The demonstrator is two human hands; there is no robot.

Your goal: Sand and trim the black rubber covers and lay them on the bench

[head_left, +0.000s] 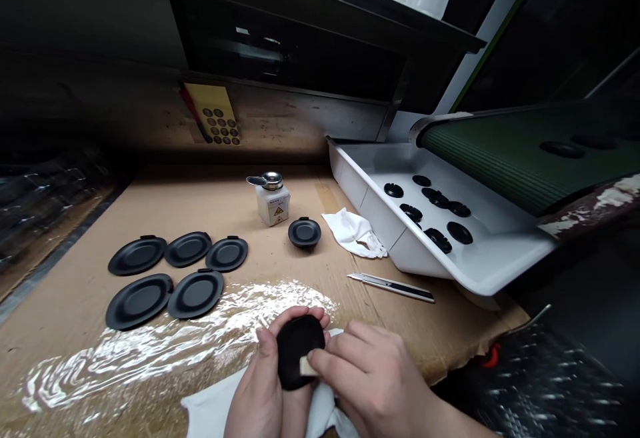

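Note:
My left hand (265,385) cradles a round black plastic lid (295,341), its fingers curled behind the far edge and the thumb at the left rim. In my right hand (373,371) a small cream-coloured block (307,366) is pinched and pressed against the lid's face; whether it is sponge or eraser I cannot tell. A white cloth (215,406) lies under both hands. Ahead on the cardboard sits a single black lid (305,232). Several matching lids, one of them here (196,293), are laid out in two rows at the left.
A white dispenser bottle (273,203) with a metal top stands mid-table. To its right are a white glove-like cloth (353,231) and a snap-off knife (393,286). A white tray (370,195) holds several black parts below a green conveyor belt (495,151).

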